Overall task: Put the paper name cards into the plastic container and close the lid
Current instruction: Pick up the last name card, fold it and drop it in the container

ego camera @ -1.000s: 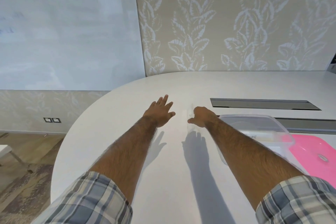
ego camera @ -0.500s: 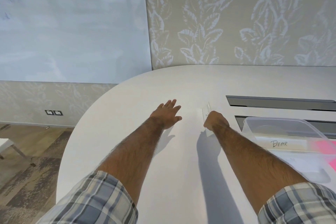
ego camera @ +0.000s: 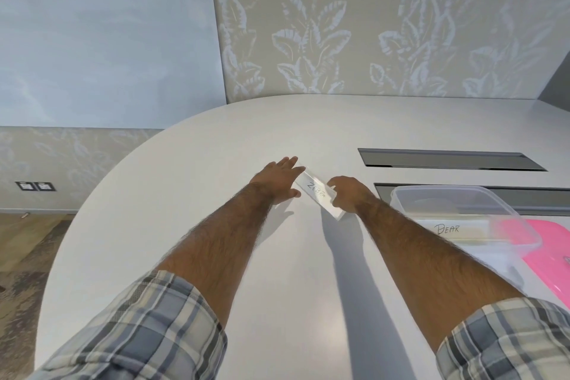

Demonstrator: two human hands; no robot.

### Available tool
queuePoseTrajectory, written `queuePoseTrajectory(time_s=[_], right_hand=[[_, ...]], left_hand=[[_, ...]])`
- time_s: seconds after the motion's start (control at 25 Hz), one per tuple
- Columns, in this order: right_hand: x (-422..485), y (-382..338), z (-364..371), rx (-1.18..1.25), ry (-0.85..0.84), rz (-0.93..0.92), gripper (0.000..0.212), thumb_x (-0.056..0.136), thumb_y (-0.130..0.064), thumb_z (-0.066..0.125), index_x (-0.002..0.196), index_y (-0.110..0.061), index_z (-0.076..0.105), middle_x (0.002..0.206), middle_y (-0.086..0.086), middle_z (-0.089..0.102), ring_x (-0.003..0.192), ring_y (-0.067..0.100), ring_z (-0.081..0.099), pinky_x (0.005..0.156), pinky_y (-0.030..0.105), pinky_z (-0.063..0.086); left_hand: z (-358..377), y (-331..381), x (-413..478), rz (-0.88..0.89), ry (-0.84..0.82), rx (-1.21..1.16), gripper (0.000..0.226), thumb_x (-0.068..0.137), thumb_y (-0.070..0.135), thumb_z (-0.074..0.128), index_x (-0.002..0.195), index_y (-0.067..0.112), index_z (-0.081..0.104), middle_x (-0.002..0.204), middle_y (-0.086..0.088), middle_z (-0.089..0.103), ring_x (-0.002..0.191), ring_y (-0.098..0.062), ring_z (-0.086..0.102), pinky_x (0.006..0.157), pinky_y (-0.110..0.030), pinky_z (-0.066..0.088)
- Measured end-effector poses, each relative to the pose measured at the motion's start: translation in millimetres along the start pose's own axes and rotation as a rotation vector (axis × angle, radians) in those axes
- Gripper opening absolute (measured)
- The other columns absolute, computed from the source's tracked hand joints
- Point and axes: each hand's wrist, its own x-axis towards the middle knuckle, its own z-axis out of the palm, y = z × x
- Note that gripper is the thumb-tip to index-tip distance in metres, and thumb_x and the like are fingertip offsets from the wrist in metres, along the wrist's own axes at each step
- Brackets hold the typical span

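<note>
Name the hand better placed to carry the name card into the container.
Right. The right hand already grips the name card, and the plastic container sits open on its side. The left hand lies flat, open, farther from it.

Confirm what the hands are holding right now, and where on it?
Right hand pinches the name card along its right long edge, near the nearer end. Left hand is open, fingertips at the card's far end, not gripping.

Right hand (ego camera: 348, 193) gripping a handwritten name card (ego camera: 317, 194), left hand (ego camera: 279, 177) flat on white table (ego camera: 216, 148) touching it, clear container (ego camera: 462, 219) holding another card (ego camera: 450, 229), pink lid (ego camera: 552, 256) beside
</note>
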Motion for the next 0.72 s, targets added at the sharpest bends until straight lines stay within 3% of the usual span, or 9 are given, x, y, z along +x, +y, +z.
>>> queuePoseTrajectory(time_s=[0.32,0.44,0.56,0.72], right_hand=[[-4.3,0.3,1.5,-0.035,0.009,-0.154,0.058,0.079,0.002,0.045,0.124,-0.030,0.061,0.125,-0.008,0.066,0.114,0.017,0.060,0.092,0.034,0.052],[-2.3,-2.3,4.1,-0.031,0.016,-0.178,0.055,0.079,0.003,0.045,0.119,-0.029,0.064,0.125,-0.009,0.066,0.117,0.016,0.059,0.096,0.035,0.050],[2.2,-0.4,7.3,-0.057,-0.014,-0.142,0.045,0.084,-0.006,0.056,0.123,-0.027,0.061,0.131,-0.007,0.061,0.122,0.017,0.055,0.100,0.035,0.046],[3.9,4.8,10.8,-0.088,-0.071,-0.097,0.055,0.084,-0.027,0.072,0.136,-0.019,0.054,0.140,-0.002,0.055,0.130,0.019,0.049,0.106,0.036,0.041]], left_hand=[[6.7,-8.2,3.3,0.020,-0.051,0.011,0.089,0.087,0.036,0.072,0.158,0.026,0.020,0.168,0.000,0.007,0.154,-0.021,0.009,0.121,-0.042,0.021],[5.7,-11.6,6.0,-0.032,-0.127,-0.014,0.091,0.083,0.040,0.074,0.157,0.032,0.023,0.165,0.007,0.021,0.151,-0.018,0.022,0.116,-0.044,0.030],[11.1,-10.6,5.1,-0.079,-0.216,-0.073,0.073,0.081,0.037,0.075,0.146,0.033,0.043,0.145,0.008,0.051,0.135,-0.019,0.047,0.104,-0.041,0.042],[16.7,-7.9,-3.4,-0.093,-0.200,-0.094,0.060,0.083,0.028,0.073,0.139,0.028,0.053,0.138,0.006,0.057,0.128,-0.021,0.052,0.102,-0.044,0.046]])
